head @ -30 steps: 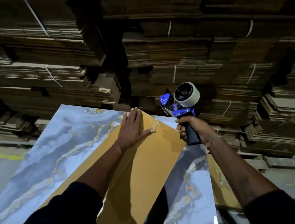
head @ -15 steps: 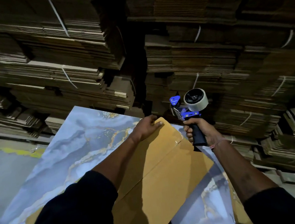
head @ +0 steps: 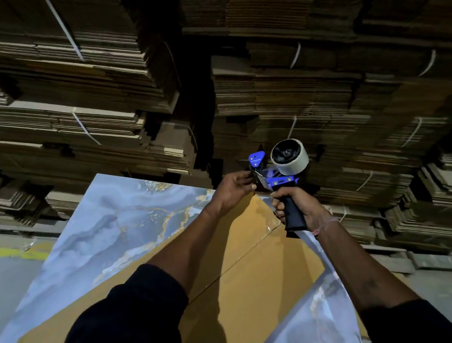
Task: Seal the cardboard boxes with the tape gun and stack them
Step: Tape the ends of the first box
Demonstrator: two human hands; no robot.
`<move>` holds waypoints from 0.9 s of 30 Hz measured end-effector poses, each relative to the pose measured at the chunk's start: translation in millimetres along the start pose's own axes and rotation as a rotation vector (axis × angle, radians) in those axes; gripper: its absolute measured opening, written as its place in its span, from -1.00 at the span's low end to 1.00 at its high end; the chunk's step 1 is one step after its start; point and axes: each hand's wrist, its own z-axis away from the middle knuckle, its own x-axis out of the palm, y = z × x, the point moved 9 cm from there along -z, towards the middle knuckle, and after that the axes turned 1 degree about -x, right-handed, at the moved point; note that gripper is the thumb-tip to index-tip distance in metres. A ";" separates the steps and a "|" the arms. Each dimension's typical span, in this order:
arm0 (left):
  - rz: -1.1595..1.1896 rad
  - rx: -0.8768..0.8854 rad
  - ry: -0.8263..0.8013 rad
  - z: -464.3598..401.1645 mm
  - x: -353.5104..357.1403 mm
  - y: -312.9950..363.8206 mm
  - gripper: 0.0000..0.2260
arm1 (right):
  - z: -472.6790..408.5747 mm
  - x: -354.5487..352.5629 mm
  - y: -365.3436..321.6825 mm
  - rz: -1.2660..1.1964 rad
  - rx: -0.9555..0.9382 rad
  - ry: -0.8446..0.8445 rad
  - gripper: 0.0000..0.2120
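Observation:
A brown cardboard box (head: pixel 246 287) lies flat on a blue marbled table (head: pixel 110 236), its two top flaps meeting in a seam that runs towards the far corner. My right hand (head: pixel 296 209) grips the black handle of a blue tape gun (head: pixel 277 172) carrying a pale tape roll, held just past the box's far corner. My left hand (head: pixel 232 190) hovers over that corner with its fingertips pinched at the gun's front end, where the tape comes out. Whether tape is between the fingers is too small to tell.
Tall stacks of flattened, strapped cardboard (head: pixel 307 87) fill the whole background close behind the table. A dark gap (head: pixel 201 118) runs between two stacks. Grey floor with a yellow line (head: pixel 5 251) shows at the left, more floor at the right.
My left hand has lifted off the box flap and reached forward to the front of the tape gun. The tape gun has stayed near the box's far corner.

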 end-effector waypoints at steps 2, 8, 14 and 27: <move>-0.002 -0.007 0.017 -1.6 -2.9 -1.9 -0.59 | 0.7 2.2 -0.9 0.005 -0.008 -0.005 -0.71; -0.012 -0.013 0.120 -1.0 -15.9 -6.7 -0.83 | -2.7 2.5 -0.2 -0.032 -0.041 0.012 -0.80; 0.148 -0.033 0.091 -5.5 -13.1 -0.9 -0.54 | -1.5 2.0 0.2 -0.020 -0.050 0.012 -0.76; 0.254 0.047 0.188 -4.1 -5.4 1.4 -0.78 | -6.9 12.2 -7.7 -0.152 -0.129 0.120 -0.73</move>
